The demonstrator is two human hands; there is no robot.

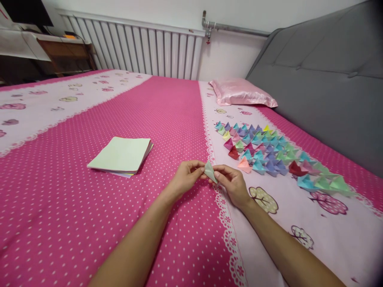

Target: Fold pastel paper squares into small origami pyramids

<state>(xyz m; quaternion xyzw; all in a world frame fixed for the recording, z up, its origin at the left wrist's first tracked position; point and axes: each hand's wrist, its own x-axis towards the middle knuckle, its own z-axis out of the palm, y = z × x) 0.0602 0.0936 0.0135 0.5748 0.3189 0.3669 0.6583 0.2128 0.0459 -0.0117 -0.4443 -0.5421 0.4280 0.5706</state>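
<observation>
Bare forearms (140, 235) are closest, and at the end of them the left hand (186, 179) and right hand (233, 184) sit close together, both pinching one small grayish-green folded paper (210, 172) over the lacy strip on the pink bedspread (176, 115). Off left there's a stack of square sheets (121, 154); on the right, rows of colorful paper boats (271, 167) near a shiny pillow (242, 91).

Bed with pink dotted cover (176, 107), stack of pale-topped paper (122, 153), rows of folded paper boats (270, 148), shiny pink pillow (242, 91)
</observation>
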